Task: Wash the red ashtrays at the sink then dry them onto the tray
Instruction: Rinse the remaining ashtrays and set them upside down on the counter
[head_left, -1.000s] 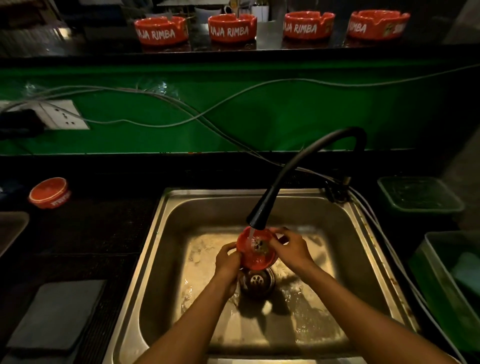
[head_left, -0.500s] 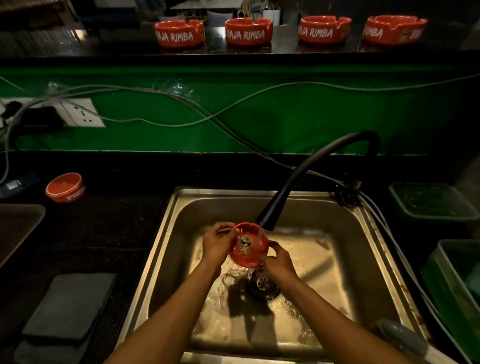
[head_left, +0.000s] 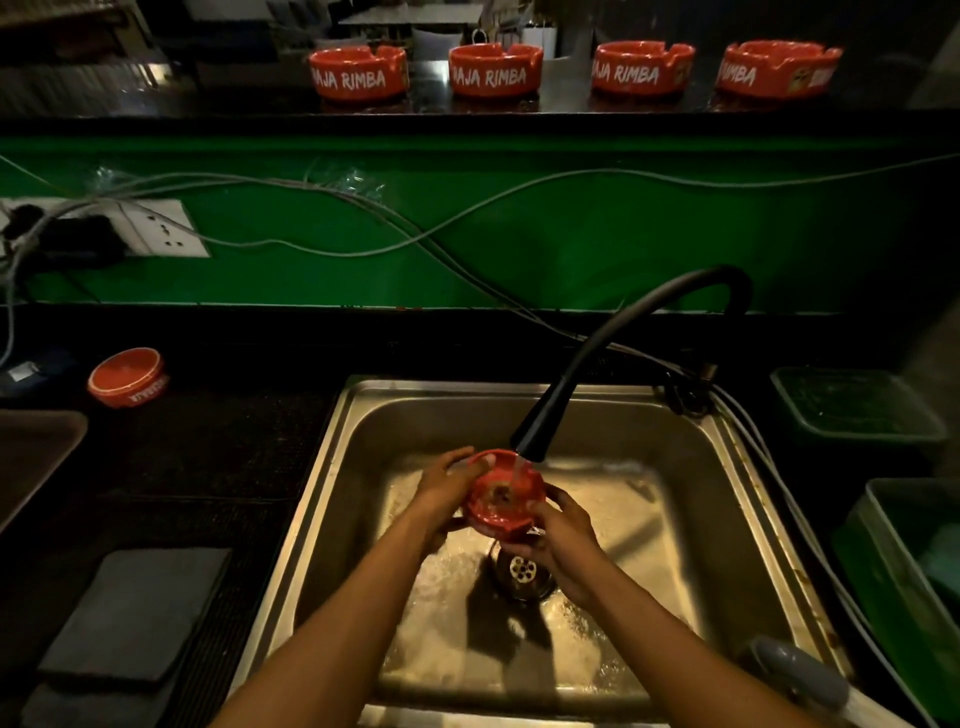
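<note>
Both hands hold one red ashtray (head_left: 503, 493) over the middle of the steel sink (head_left: 363, 447), above the drain (head_left: 521, 569). The left hand (head_left: 448, 486) grips its left rim with curled fingers; the right hand (head_left: 558, 535) grips its near right edge from below. Water from the black tap (head_left: 582, 374) runs into the tilted ashtray. Four more red ashtrays stand in a row on the shelf (head_left: 156, 104) above the green wall, the leftmost (head_left: 358, 73) and the rightmost (head_left: 776, 70) well apart. Another ashtray (head_left: 127, 376) lies upside down on the dark bench (head_left: 218, 447) near its far left edge. A brown tray (head_left: 36, 457) sits at the left edge, and a grey cloth (head_left: 135, 613) lies at the near left corner.
</note>
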